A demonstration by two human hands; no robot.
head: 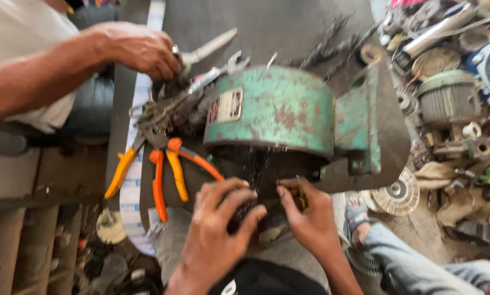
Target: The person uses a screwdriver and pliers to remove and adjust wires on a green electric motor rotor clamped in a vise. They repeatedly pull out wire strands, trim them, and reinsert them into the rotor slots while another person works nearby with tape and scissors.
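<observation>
A worn green motor housing [278,112] lies on its side on a dark bench [288,27]. Its open underside faces me, dark windings showing. My left hand [217,229] is curled at the near edge of that opening, fingers on the dark winding wire. My right hand [308,216] pinches a thin dark tool or wire [300,192] against the same edge. Another person's hand [141,49] rests at the upper left on a pile of wrenches and shears.
Orange-handled pliers [166,175] and a second pair [126,166] lie left of the housing with a spanner [217,71]. Motor parts and a ribbed motor [447,98] crowd the floor at right. A sandalled foot [357,216] is lower right.
</observation>
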